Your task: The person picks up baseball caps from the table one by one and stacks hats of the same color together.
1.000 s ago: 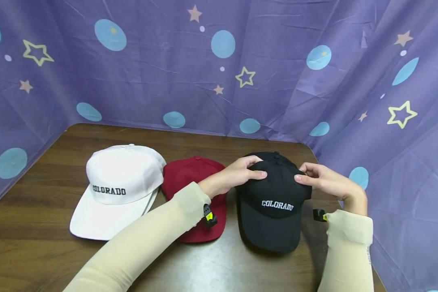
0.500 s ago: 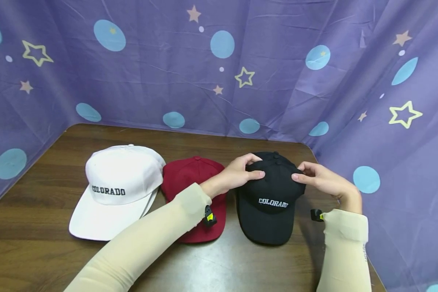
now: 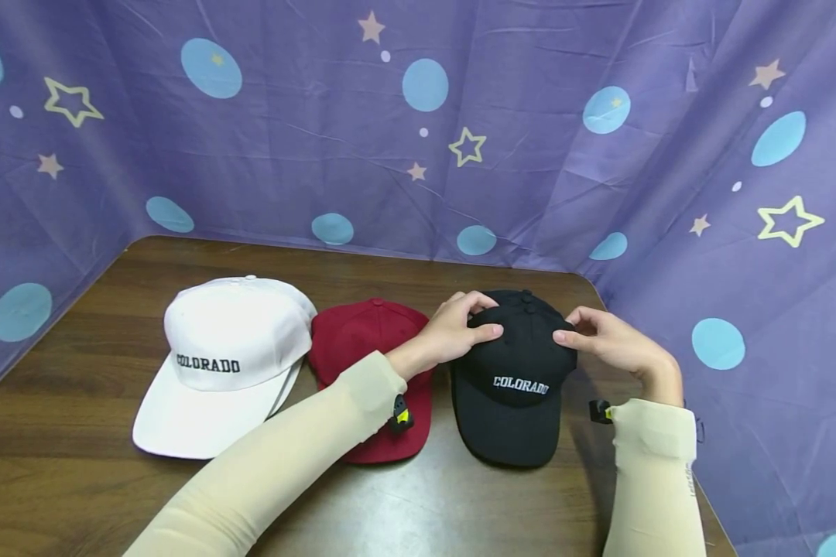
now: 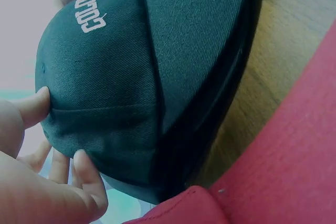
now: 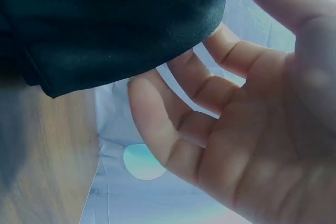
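Note:
A black cap (image 3: 519,363) with white COLORADO lettering sits over another black cap (image 3: 499,297), whose crown shows just behind it. Its brim points toward me and covers most of the lower brim. On the left side of the top cap's crown, my left hand (image 3: 453,331) grips with the thumb in front and fingers behind. My right hand (image 3: 620,346) holds the opposite side; in the right wrist view its fingers (image 5: 191,74) curl beneath the cap's edge. Beside the left forearm lies a red cap (image 3: 362,333), partly hidden by the sleeve.
A white cap (image 3: 230,333) with dark COLORADO lettering stands at the left, touching the red one; a second white brim edge shows beneath it. All rest on a brown wooden table (image 3: 390,510). A purple curtain (image 3: 334,155) with stars and dots surrounds the back and sides.
The top black cap has shifted left and slightly back, so its brim lines up over the lower one. The right hand moved left with it; the left hand moved only slightly.

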A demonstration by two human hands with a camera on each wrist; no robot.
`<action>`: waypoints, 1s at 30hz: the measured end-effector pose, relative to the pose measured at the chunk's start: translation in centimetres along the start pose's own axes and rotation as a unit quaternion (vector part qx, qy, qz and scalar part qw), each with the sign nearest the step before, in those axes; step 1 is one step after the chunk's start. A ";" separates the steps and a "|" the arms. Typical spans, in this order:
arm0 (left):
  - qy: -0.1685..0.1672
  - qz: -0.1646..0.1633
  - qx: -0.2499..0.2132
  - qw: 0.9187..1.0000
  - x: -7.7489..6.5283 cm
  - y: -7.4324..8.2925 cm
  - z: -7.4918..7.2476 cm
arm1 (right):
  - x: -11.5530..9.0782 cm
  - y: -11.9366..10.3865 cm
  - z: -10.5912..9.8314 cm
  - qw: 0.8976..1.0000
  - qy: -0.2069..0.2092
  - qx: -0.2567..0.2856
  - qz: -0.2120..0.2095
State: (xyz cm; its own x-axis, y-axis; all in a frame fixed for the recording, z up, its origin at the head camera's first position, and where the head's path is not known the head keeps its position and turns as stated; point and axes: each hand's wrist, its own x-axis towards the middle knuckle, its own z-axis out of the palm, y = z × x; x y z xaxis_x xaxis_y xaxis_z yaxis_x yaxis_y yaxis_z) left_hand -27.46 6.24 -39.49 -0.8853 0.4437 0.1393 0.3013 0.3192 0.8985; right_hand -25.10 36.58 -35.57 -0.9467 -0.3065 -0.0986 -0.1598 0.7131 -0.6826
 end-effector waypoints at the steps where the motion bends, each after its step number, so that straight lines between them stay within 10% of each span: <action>1: 0.002 0.000 -0.002 1.000 0.0 -0.1 0.1 | 0.1 0.0 0.0 1.000 0.001 -0.001 0.000; 21: -0.010 -0.011 -0.002 1.000 0.7 0.4 1.3 | -0.8 0.7 -0.7 0.999 -0.007 -0.001 0.048; 30: -0.036 0.019 0.028 0.999 -0.3 1.0 -1.0 | -1.5 -0.1 -1.0 0.999 -0.011 -0.019 0.034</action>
State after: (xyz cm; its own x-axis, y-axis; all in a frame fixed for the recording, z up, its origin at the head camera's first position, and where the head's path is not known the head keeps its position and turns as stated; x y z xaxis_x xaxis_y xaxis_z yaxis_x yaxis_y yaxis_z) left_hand -27.26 5.56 -38.21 -0.8457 0.5149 0.1403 0.3547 0.3459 0.8687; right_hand -23.96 37.63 -34.61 -0.9495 -0.2698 -0.1600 -0.1060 0.7561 -0.6458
